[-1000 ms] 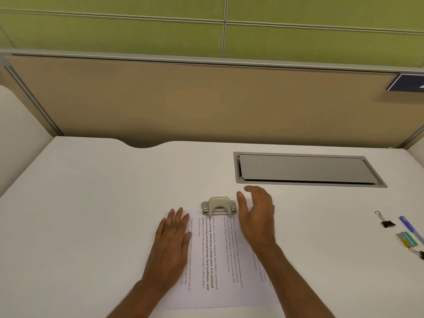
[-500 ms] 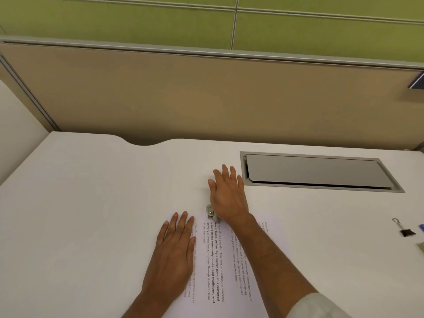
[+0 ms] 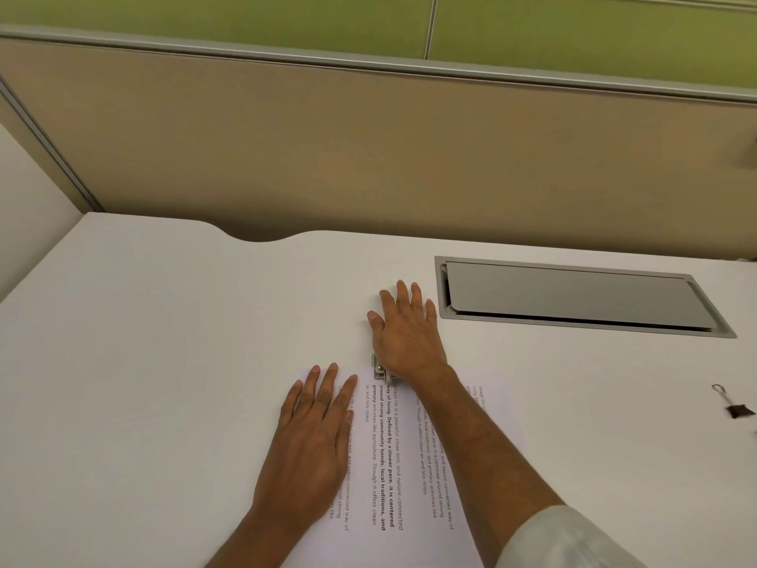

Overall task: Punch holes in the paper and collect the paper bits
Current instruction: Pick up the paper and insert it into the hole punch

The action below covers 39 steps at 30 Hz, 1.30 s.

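— At the far edge of the paper (image 3: 393,457), which step would you say is in hand?

— The punching itself, I judge. The right hand (image 3: 403,338) lies palm-down over the hole punch (image 3: 379,371), and only a sliver of grey metal shows at the heel of the palm. The punch sits on the sheet's far edge, mid-width, on the white tabletop (image 3: 164,362).

— Is the grip closed around it?

— No. The fingers (image 3: 403,299) are spread and reach out flat past the punch toward the tabletop; nothing is pinched or wrapped. It looks like a press with the palm, not a hold. Whether the lever is fully down I cannot tell, since the hand hides it.

— And the other hand?

— The left hand (image 3: 311,440) is flat and open on the left part of the page, fingers together and pointing away, grasping nothing, and seems to pin the sheet.

— Any paper bits visible?

— None that I can see. If any are cut, they are probably inside the punch's base or under it.

— So the next move calls for what?

— A firm, straight push down, then lifting the palm while the left hand keeps the page from sliding. After that the punch must come off the sheet and be emptied carefully, so the bits do not scatter. The binder clip (image 3: 735,405) lies well apart on the right, and the grey cable hatch (image 3: 573,299) is just beyond the right fingertips.
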{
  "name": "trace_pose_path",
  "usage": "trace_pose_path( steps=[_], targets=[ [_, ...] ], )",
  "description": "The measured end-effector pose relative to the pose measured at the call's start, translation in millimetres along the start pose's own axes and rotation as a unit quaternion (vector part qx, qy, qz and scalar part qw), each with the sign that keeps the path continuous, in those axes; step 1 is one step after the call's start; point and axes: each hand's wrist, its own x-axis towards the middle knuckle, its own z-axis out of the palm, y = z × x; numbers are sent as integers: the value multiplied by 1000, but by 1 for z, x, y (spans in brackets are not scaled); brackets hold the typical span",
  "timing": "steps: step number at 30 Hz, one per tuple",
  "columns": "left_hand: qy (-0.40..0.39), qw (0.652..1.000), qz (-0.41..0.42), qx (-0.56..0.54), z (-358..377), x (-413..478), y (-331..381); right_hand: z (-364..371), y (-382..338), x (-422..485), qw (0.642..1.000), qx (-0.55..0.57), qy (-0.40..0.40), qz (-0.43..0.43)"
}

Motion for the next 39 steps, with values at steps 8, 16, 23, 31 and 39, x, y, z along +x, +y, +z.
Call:
trace_pose_path(
  steps=[8, 16, 23, 31, 39],
  targets=[
    [4, 1000, 1, -5, -1, 0, 0, 2, -1, 2, 1000, -9, -16, 18],
    [4, 1000, -3, 1, 2, 1, 1, 11, 2, 8, 998, -43, -32, 15],
    [-2, 1000, -5, -3, -2, 1, 2, -19, -5, 9, 989, 137, -10, 54],
    [4, 1000, 2, -6, -1, 0, -1, -59, 34, -114, 873, 327, 279, 231],
    [25, 999, 17, 13, 0, -1, 0, -30, 92, -240, 865, 258, 106, 418]
  ],
)
